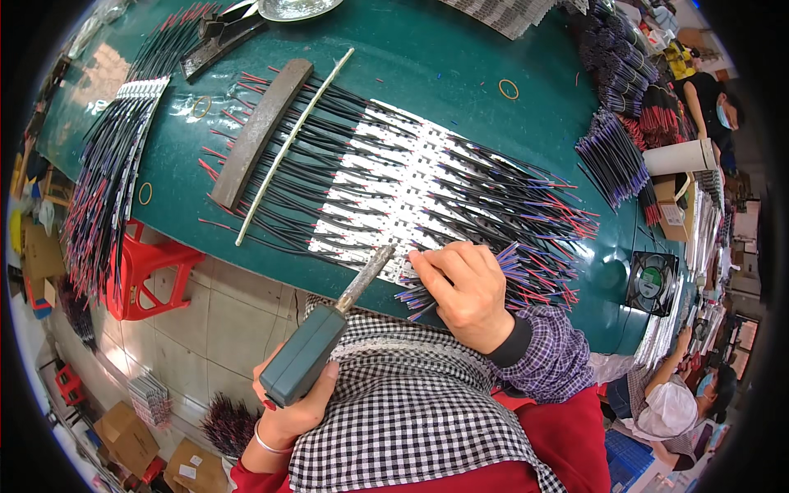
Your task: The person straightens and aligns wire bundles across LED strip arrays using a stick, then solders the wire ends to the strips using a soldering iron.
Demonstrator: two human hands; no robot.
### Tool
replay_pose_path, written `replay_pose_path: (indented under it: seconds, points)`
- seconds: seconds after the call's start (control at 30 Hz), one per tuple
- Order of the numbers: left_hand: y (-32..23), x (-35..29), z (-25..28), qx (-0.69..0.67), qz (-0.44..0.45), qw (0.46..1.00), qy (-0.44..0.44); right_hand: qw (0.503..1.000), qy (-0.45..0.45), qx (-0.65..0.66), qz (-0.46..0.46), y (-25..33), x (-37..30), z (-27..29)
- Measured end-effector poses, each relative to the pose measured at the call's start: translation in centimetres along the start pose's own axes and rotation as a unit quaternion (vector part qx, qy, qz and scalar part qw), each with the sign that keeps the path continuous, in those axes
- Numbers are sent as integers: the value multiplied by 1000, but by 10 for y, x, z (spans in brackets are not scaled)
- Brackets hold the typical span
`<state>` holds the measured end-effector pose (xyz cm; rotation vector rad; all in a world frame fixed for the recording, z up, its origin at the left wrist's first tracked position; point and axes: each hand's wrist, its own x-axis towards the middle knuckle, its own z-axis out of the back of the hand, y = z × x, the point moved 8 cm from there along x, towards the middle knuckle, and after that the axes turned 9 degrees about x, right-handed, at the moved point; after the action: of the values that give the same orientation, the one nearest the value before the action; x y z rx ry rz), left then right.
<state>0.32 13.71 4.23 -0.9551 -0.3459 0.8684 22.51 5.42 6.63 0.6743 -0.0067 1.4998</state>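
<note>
My left hand (300, 403) is closed round the dark green handle of a soldering iron (308, 353). Its metal tip reaches the near edge of a white panel of small circuit boards (403, 185). Right by that tip, my right hand (468, 292) is closed, thumb and index finger pressed down at the panel's near edge. Black wires with blue and red ends (526, 283) stick out on both sides of this hand; its grip is partly hidden. Rows of black wires (337, 148) run from the panel to both sides.
A dark bar (263, 135) and a pale thin stick (296, 146) lie across the left wires. Another wired panel (140, 94) hangs over the table's left edge. Wire bundles (612, 156) and a small fan (652, 282) are at right. A red stool (148, 271) stands below.
</note>
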Motion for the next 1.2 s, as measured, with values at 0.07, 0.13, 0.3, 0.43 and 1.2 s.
replay_pose_path:
  seconds: [0.07, 0.13, 0.3, 0.43, 1.2]
  points:
    - [-4, 2, -2, -10, -1, 1000, 17, 1000, -1, -8, 7, 1, 1, 0]
    - [-6, 3, -2, -9, -6, 1000, 20, 1000, 0, -7, 11, 2, 3, 0]
    - [-7, 3, -5, -6, -17, 999, 36, 1000, 3, -2, 14, 3, 5, 0]
    - [-6, 3, -7, -19, -8, 999, 39, 1000, 1, 6, 23, 3, 4, -1]
    - [4, -10, -3, 24, -49, 998, 14, 999, 27, 16, 4, 2, 1, -6]
